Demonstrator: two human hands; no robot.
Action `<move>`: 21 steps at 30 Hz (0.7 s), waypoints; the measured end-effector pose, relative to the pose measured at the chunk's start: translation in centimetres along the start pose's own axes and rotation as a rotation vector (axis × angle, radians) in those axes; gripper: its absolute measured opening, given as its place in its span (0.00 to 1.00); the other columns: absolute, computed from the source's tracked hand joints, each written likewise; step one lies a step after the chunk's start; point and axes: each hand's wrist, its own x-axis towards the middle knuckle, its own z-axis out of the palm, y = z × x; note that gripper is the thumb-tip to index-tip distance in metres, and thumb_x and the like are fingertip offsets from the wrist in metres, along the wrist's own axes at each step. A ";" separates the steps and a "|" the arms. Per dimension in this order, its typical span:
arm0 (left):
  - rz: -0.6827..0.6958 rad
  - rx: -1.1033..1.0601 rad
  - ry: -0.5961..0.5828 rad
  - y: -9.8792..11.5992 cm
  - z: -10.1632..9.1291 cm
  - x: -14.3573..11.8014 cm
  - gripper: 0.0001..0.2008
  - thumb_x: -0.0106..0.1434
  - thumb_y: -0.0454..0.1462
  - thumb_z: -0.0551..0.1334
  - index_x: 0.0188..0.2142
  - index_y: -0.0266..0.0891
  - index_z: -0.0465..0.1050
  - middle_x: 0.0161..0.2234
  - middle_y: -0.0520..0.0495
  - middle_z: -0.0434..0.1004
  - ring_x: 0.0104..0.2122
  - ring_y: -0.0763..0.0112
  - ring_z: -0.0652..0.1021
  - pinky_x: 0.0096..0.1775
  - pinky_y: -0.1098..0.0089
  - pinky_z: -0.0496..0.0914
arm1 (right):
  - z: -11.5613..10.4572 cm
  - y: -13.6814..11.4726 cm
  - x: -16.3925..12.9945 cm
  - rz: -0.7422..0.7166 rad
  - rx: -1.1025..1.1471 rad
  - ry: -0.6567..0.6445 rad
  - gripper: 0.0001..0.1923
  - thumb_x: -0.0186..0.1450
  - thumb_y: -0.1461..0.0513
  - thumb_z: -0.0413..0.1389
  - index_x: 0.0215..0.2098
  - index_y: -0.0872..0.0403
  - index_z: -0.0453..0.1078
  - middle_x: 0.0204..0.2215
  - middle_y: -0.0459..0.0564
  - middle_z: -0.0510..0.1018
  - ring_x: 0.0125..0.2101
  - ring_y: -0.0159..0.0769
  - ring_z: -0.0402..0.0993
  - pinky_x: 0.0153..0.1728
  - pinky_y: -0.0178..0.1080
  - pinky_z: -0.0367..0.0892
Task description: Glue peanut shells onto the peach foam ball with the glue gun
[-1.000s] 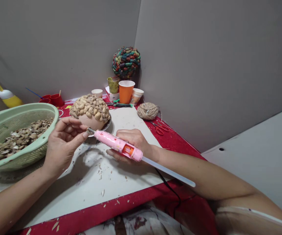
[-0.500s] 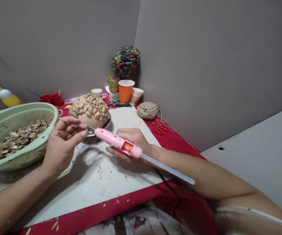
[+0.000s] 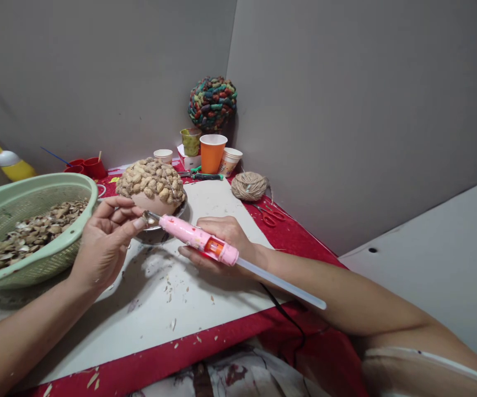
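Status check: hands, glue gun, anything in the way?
Right hand grips glue gun. Left hand pinches at its nozzle. Shell-covered pot right behind.

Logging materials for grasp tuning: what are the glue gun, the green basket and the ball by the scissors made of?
Glue gun: glossy pink plastic, likely, with a metal-looking nozzle and a translucent stick behind. Green basket: matte moulded plastic, perforated wall. Ball: tan twine, probably jute; wound fuzzy strands show. Scissors: red handles.

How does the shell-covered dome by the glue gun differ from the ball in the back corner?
The shell-covered dome is plain tan, while the corner ball is painted red, green and yellow. The dome still shows a bare lower band; the ball is covered all over. The dome sits near the hands, the ball far back above the cups. Both have a lumpy, shell-like surface.
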 end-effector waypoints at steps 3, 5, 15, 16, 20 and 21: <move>0.000 -0.004 -0.007 -0.1 -0.1 0.1 0.18 0.48 0.30 0.79 0.38 0.41 0.79 0.33 0.52 0.81 0.35 0.75 0.79 0.41 0.76 0.77 | 0.0 0.1 -0.1 0.001 -0.007 -0.003 0.22 0.70 0.54 0.58 0.22 0.54 0.61 0.18 0.40 0.64 0.19 0.25 0.59 0.23 0.32 0.56; -0.004 -0.002 -0.008 -0.2 -0.2 0.2 0.18 0.49 0.30 0.78 0.39 0.41 0.78 0.33 0.52 0.81 0.35 0.75 0.79 0.42 0.75 0.77 | 0.1 0.2 -0.1 0.006 -0.006 -0.001 0.22 0.71 0.54 0.58 0.22 0.54 0.61 0.18 0.41 0.65 0.19 0.26 0.59 0.23 0.32 0.56; 0.004 -0.015 0.017 0.0 -0.1 0.4 0.20 0.47 0.29 0.78 0.39 0.40 0.77 0.32 0.52 0.82 0.34 0.74 0.80 0.40 0.75 0.77 | 0.0 0.3 -0.2 0.012 0.012 -0.011 0.21 0.70 0.54 0.59 0.24 0.54 0.61 0.19 0.41 0.65 0.19 0.26 0.60 0.23 0.32 0.56; 0.007 -0.016 0.019 0.0 0.0 0.4 0.20 0.47 0.29 0.78 0.38 0.40 0.77 0.32 0.52 0.82 0.34 0.75 0.80 0.40 0.76 0.77 | 0.0 0.2 -0.1 0.013 0.008 -0.013 0.21 0.70 0.54 0.58 0.24 0.53 0.61 0.19 0.41 0.65 0.19 0.27 0.60 0.23 0.33 0.56; 0.012 -0.028 0.007 0.2 0.1 0.5 0.20 0.46 0.29 0.78 0.37 0.40 0.77 0.31 0.53 0.82 0.32 0.75 0.81 0.39 0.77 0.77 | -0.2 0.3 -0.1 0.006 -0.011 -0.039 0.21 0.72 0.53 0.57 0.24 0.53 0.62 0.19 0.42 0.66 0.19 0.28 0.61 0.23 0.34 0.58; 0.013 -0.032 0.006 0.2 0.1 0.5 0.20 0.47 0.29 0.78 0.37 0.41 0.77 0.31 0.53 0.82 0.32 0.75 0.81 0.39 0.76 0.77 | -0.2 0.3 -0.1 0.003 -0.016 -0.049 0.21 0.72 0.53 0.57 0.24 0.53 0.62 0.19 0.42 0.66 0.19 0.28 0.61 0.23 0.34 0.58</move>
